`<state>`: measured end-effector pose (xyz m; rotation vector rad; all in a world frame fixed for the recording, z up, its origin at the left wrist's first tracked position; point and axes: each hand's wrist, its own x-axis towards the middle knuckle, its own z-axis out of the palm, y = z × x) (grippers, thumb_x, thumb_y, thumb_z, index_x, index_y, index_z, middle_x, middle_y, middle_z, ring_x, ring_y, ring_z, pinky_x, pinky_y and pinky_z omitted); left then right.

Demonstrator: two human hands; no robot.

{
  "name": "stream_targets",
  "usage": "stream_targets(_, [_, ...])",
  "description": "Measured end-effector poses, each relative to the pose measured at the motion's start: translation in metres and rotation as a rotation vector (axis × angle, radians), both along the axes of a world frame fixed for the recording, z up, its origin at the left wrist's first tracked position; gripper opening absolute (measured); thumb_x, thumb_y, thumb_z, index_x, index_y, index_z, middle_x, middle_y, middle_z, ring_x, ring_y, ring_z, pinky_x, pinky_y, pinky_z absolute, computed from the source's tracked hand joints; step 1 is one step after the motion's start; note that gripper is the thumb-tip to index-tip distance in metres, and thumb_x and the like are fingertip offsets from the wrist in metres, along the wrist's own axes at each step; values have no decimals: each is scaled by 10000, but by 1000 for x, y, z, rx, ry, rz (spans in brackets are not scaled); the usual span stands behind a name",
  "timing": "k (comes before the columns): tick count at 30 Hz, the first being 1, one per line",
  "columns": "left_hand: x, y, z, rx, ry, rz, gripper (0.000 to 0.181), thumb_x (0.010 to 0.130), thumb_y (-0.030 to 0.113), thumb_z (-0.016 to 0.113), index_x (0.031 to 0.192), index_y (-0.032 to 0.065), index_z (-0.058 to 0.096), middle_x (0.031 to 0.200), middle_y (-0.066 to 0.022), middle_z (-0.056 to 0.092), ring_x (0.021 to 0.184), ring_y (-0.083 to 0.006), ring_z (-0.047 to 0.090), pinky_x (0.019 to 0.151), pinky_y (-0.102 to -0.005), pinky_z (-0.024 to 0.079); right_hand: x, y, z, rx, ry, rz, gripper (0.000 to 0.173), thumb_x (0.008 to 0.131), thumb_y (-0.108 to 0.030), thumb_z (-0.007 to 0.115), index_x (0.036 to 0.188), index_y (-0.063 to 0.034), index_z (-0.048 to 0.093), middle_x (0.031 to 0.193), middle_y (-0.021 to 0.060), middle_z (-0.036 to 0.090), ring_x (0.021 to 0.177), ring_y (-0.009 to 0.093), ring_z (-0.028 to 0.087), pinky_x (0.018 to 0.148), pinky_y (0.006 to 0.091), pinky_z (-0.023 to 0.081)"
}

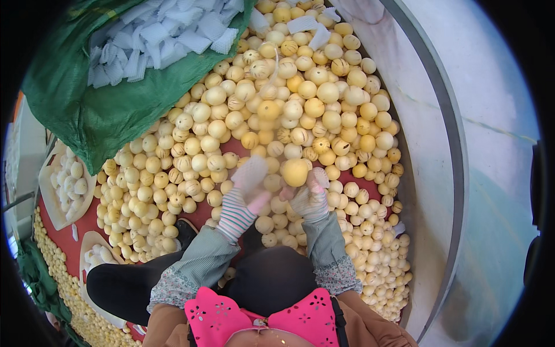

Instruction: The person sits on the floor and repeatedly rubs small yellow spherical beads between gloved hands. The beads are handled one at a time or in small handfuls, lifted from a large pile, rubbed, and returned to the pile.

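Note:
Both hands wear striped gloves and are raised over a heap of pepino melons [199, 112]. My left hand [245, 204] holds a white foam net sleeve [250, 172], blurred by motion. In my right hand [308, 200] is a single yellow pepino melon [295, 172], its thumb side turned towards the left hand. A piece of white foam netting [321, 178] shows at the right hand's outer fingers. The sleeve and the melon are apart, with a small gap between them. The fingers under the melon are partly hidden and blurred.
A green woven sack [117, 112] full of white foam net sleeves [160, 39] lies at upper left. Crates [47, 204] [89, 247] at left hold netted fruit. Red floor covering [73, 256] shows between fruit. A pale curved wall [429, 173] borders the right.

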<state>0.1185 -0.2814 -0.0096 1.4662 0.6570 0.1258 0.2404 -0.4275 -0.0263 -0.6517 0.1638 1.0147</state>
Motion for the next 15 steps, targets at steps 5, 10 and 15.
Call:
stream_targets(5, [12,4,12,272,-143,-198,814,750,202,766,1424,24,347,1442,-139,398,1324,-249,378,1071,-358,335,-18,8,14,-553,-605,295,446,959,-429,459,1111,-27,576,826,47,625,652,153,583,603,277,457])
stream_targets(10, [5,3,14,-231,-224,-124,835,726,379,776,1384,43,386,1280,-101,505,1198,-223,495,1020,-357,405,-20,3,12,-850,-377,120,451,935,-391,515,1171,-11,570,865,25,641,727,120,592,674,268,479])
stream_targets(15, [-11,4,24,-975,-97,-208,929,744,554,694,1408,35,303,1120,-91,583,850,-154,629,650,-290,545,-24,5,12,-139,-321,422,538,887,-413,608,1244,-18,531,1188,89,577,1068,147,555,922,306,453])
